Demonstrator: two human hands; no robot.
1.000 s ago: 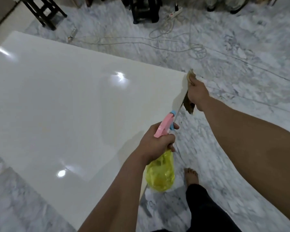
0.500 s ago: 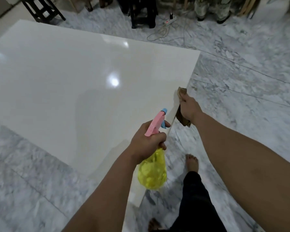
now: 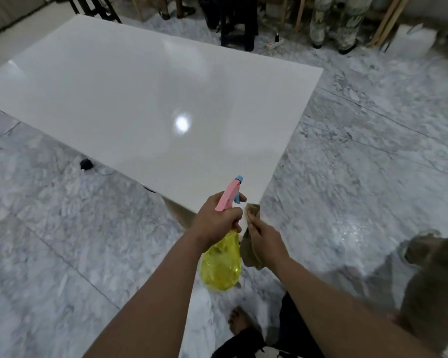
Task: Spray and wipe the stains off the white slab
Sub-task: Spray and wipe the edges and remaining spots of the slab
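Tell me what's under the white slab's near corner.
Under the white slab near corner, a tan support shows beside the left hand. The slab hides the rest; marble floor surrounds it.

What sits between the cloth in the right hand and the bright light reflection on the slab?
Head view: only bare glossy white slab lies between the cloth and the reflection; no stain shows there.

An indoor room, home or small workshop, I cannot tell which. A grey-veined marble floor (image 3: 373, 156) carries a large white slab (image 3: 140, 94). Dark stools (image 3: 239, 24), a power strip (image 3: 275, 44) and wooden poles (image 3: 388, 19) crowd the far edge.
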